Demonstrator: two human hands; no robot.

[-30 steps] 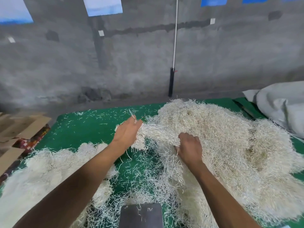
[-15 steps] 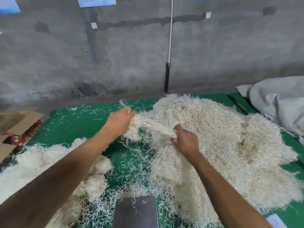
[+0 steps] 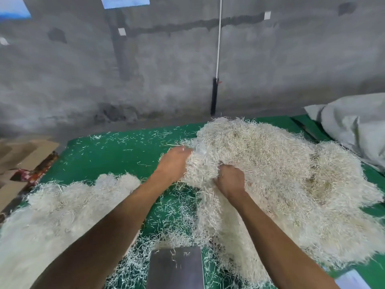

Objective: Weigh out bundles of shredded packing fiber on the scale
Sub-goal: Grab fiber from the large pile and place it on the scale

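Head view: both hands are clutching one clump of fiber (image 3: 200,167), left hand (image 3: 174,162) and right hand (image 3: 230,180) curling into it at the big pile's (image 3: 281,174) near-left edge, while the scale (image 3: 176,268) is sitting below, between the forearms.

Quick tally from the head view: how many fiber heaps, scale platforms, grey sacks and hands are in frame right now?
Shredded fiber heaps: 2, large heap on the right, smaller heap on the left
Scale platform: 1
Grey sack: 1
Hands: 2, left hand and right hand, both gripping the large heap's edge
Total: 6
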